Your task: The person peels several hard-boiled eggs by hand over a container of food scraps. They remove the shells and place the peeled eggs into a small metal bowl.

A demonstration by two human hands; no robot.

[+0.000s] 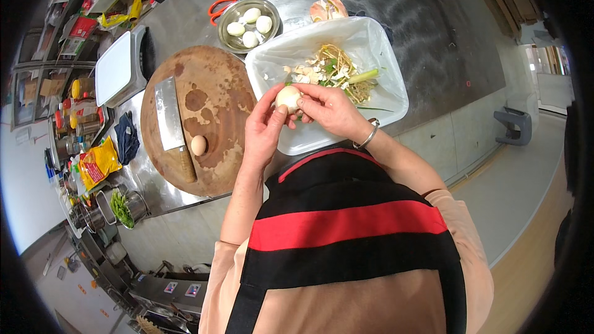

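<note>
My left hand (265, 123) and my right hand (328, 105) both grip a white egg (288, 97), its shell largely off, above the near left part of a white plastic tub (290, 141). The tub is lined with a clear bag and contains eggshell pieces (308, 74), root trimmings (338, 58) and a green stalk (363, 76). Behind it on the left, several peeled eggs (263, 24) lie in a metal bowl (227, 42). One brown unpeeled egg (198, 145) rests on the round wooden chopping board (222, 88), beside a cleaver (170, 116).
Red-handled scissors (215, 11) lie partly behind the bowl. A crumpled patterned packet (328, 9) sits beyond the tub. To the left stand a lidded white container (115, 72), a dark blue cloth (126, 138), a yellow bag (98, 162) and a container of green vegetables (120, 208).
</note>
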